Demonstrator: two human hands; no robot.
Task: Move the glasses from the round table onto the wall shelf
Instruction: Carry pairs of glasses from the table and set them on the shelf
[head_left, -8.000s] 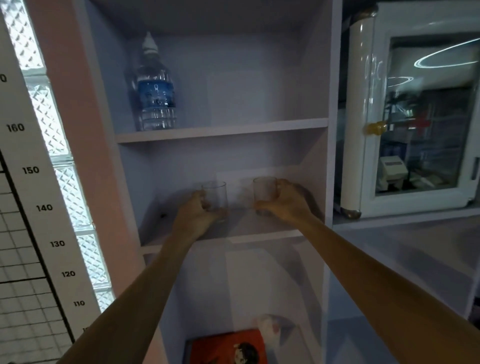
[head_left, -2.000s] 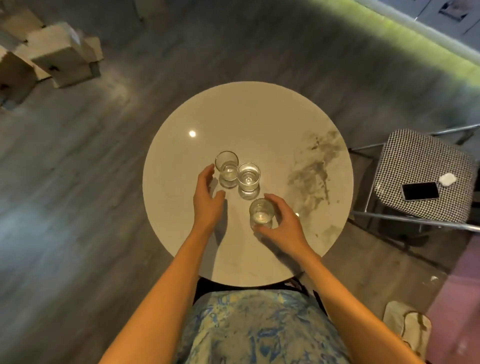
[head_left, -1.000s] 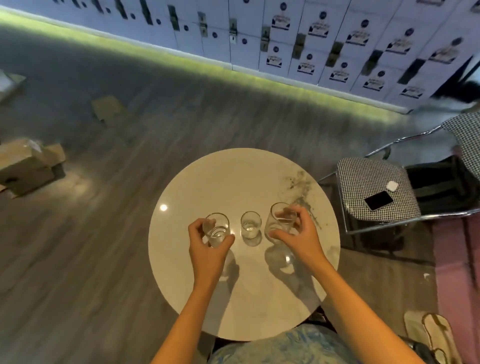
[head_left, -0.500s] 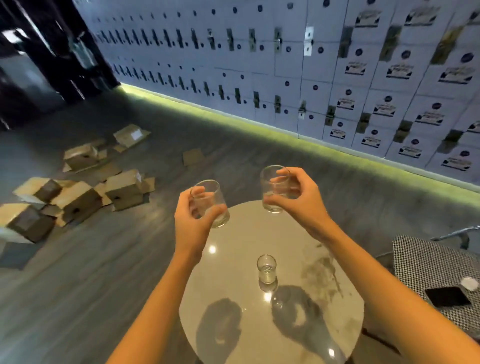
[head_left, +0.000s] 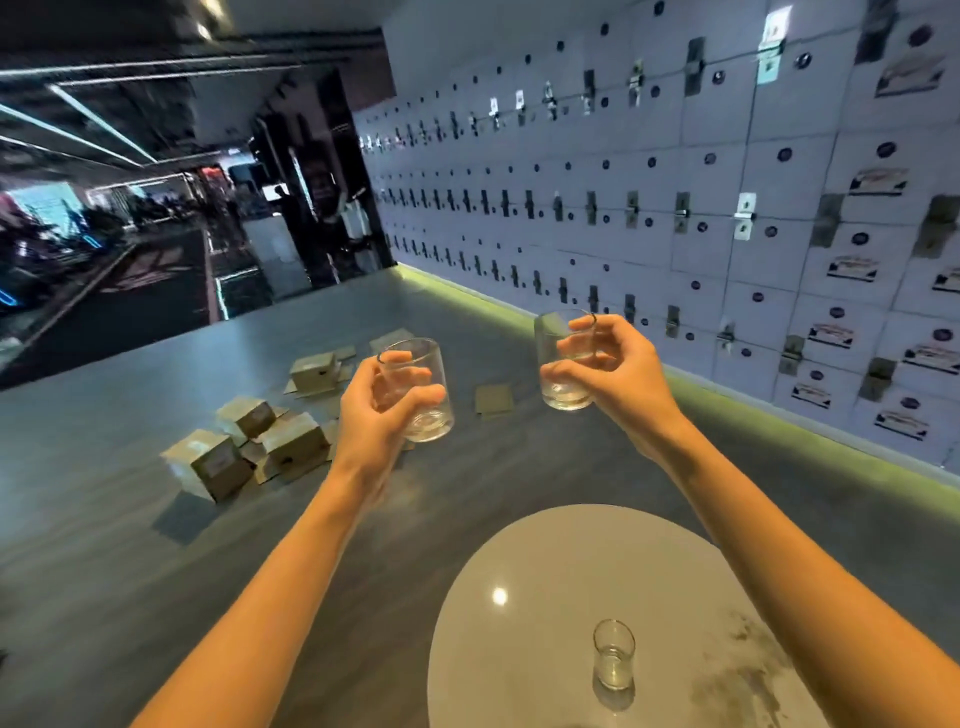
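Left hand (head_left: 375, 422) grips a clear tumbler (head_left: 425, 397), right hand (head_left: 615, 375) a second tumbler (head_left: 557, 376), fingers partly masking both. At 5 o'clock, a shot glass (head_left: 614, 656) stands on the round worktop (head_left: 545, 566), whose near edge is cut off.

A locker hall, folks, clearly a public venue and no home. From 12 round to 3 o'clock the locker wall (head_left: 675, 208) fills the view: row on row of small doors with latches, round badges and printed labels. A green light strip (head_left: 483, 295) glows along its foot. Grey floor (head_left: 104, 493), cardboard boxes (head_left: 249, 441) strewn at 10 o'clock. Beyond them, a dark hall (head_left: 78, 234) streaked with neon lines. A round table (head_left: 545, 571) stands at 5 o'clock.
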